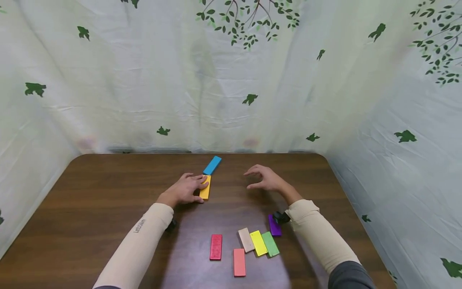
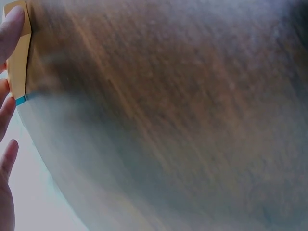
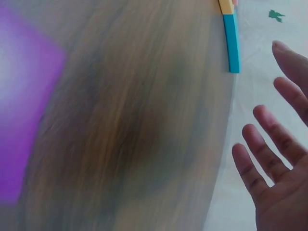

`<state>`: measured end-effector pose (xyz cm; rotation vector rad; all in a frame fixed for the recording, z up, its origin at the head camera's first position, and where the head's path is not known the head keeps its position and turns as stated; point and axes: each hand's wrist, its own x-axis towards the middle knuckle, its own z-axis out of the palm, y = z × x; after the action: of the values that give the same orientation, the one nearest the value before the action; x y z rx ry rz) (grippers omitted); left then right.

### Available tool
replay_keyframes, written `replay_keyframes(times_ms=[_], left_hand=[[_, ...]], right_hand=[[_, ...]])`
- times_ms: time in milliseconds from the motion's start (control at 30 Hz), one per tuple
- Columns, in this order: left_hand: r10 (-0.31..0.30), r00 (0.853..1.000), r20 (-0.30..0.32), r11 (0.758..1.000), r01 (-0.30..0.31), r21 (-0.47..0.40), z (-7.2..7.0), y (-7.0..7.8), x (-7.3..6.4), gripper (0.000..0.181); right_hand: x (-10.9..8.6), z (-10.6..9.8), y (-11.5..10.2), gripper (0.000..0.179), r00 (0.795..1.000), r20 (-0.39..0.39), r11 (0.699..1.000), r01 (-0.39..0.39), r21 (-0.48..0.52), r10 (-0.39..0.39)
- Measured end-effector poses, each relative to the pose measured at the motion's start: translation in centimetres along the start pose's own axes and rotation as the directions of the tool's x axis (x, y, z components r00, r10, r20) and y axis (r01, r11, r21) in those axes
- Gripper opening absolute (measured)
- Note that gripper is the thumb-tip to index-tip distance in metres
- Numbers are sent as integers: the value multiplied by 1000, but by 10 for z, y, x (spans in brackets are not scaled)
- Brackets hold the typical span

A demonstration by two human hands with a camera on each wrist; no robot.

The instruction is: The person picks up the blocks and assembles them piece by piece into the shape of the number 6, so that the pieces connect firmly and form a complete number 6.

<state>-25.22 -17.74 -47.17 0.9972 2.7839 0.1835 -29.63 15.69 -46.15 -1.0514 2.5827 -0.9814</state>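
Observation:
My left hand (image 1: 185, 189) rests at an orange-yellow block (image 1: 205, 189), its fingers loosely spread over the block's top and the thumb by the near left corner. In the left wrist view, the thumb overlaps the orange-yellow block (image 2: 20, 62). A blue block (image 1: 212, 165) lies end to end with it, angled toward the table's far edge. To the right, my right hand (image 1: 267, 179) hovers above the table with fingers relaxed and apart, holding nothing. The right wrist view also shows that hand (image 3: 284, 187) spread, away from the blue block (image 3: 232, 43).
Nearer me on the brown table (image 1: 119, 200) lie red (image 1: 215, 247), coral (image 1: 239, 262), beige (image 1: 246, 240), yellow (image 1: 259, 243), green (image 1: 270, 244) and purple (image 1: 274, 226) blocks. The purple one is partly covered by the right wrist camera (image 1: 281, 217). A leaf-patterned curtain (image 1: 202, 88) hangs behind.

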Motion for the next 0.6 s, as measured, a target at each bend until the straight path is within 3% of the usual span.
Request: replay_keyframes(times_ms=[300, 600], left_hand=[[3, 1000, -7, 1000, -3, -17, -1, -2, 4, 58], [25, 999, -35, 1000, -26, -11, 2, -1, 4, 55]], right_hand=[[-26, -10, 2, 45, 999, 52, 998, 10, 63, -13], [-55, -9, 9, 43, 988, 147, 998, 34, 60, -42]])
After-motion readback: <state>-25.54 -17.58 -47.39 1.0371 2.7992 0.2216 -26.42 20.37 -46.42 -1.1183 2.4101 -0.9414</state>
